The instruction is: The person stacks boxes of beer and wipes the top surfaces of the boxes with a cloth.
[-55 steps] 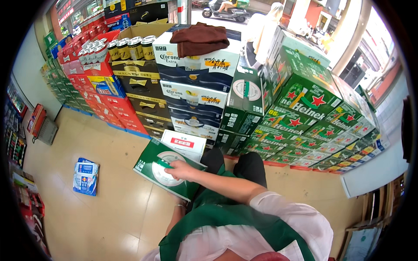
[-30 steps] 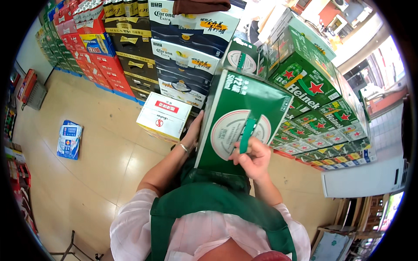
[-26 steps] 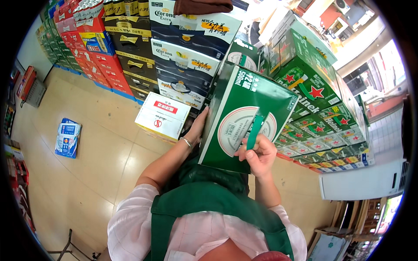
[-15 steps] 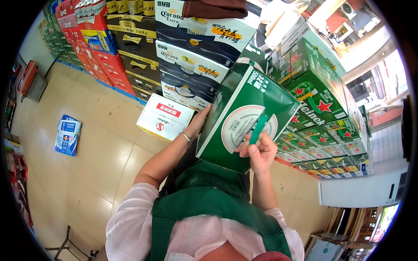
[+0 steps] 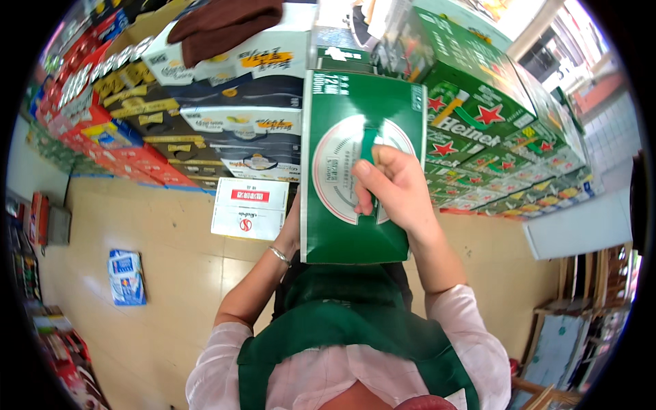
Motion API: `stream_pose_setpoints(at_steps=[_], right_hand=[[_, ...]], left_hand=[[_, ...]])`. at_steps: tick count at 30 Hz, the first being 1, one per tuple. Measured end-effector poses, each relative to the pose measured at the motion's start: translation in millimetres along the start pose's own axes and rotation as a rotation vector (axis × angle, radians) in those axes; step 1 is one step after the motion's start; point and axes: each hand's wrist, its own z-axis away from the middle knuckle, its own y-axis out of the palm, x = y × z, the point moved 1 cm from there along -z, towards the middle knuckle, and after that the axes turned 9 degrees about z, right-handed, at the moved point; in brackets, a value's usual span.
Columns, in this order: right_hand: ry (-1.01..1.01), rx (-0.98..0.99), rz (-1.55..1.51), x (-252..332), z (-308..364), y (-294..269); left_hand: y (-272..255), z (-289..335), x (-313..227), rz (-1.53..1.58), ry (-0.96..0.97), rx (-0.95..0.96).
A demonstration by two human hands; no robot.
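A green cardboard beer carton (image 5: 355, 240) is held up in front of my apron, its printed top with a pale round emblem facing me. My right hand (image 5: 393, 184) is closed round the green carry strap (image 5: 370, 140) in the middle of that top. Against the carton's left side rests my left hand (image 5: 292, 227), a bracelet at its wrist; its fingers are hidden behind the carton.
Stacked white-and-navy beer cases (image 5: 256, 96) stand ahead on the left, a brown cloth (image 5: 225, 31) on top. A white carton (image 5: 249, 212) is in front of them. Green beer cases (image 5: 478, 116) are stacked on the right. A blue-and-white pack (image 5: 127, 279) lies on the tiled floor.
The green carton has turned from a slant to nearly straight and shifted left in view. My right hand stays on the strap; more of my left hand is hidden now. The whole view has swung right.
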Motion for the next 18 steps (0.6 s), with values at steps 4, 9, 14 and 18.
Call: stream_pose_setpoints(at_steps=[4,9,14,18], right_hand=[[0.021,0.072,0.046,12.7,-20.0,-19.5],[0.06,0.136,-0.067,21.6,-52.4,-34.3],[0.078,0.061,-0.087,42.2,-83.6,-55.8],[0.216,0.096,-0.291,36.9,-139.3,-67.9]], left_hand=[[20.4,6.4,-4.6,-0.128,0.034,-0.065],[5.2,36.4,-0.7,-0.017,-0.016,-0.335],[0.6,46.1,-18.7,-0.215,-0.115,-0.333],[16.8,49.1,-40.3,-0.191,0.01,-0.22]])
